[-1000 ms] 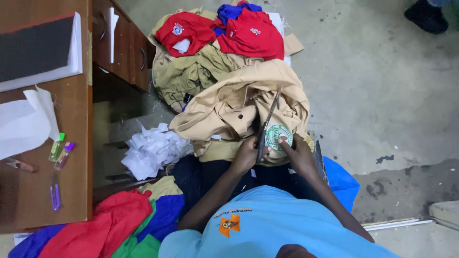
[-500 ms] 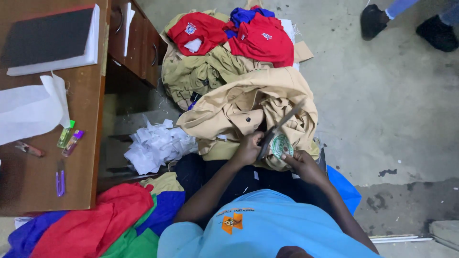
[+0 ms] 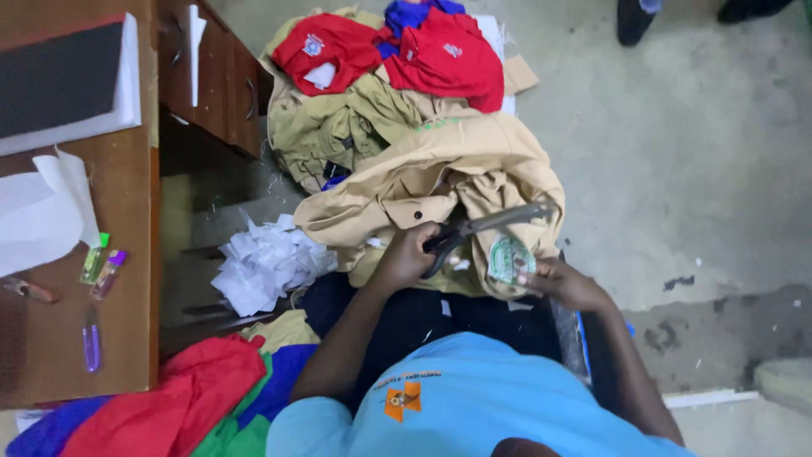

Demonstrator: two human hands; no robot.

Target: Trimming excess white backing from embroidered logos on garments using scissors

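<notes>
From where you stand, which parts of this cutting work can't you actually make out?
Head view only:
- Left hand: its fingers hide the scissors handles.
- Round green-and-white badge: design too small; right hand covers its lower edge.
- Person's lap: hidden by the blue shirt.
- A bystander's shoes: cut by top edge.

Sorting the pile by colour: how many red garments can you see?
3: two red shirts side by side atop the khaki pile at the top, and one red cloth at bottom left beside the desk. More may lie underneath.
</notes>
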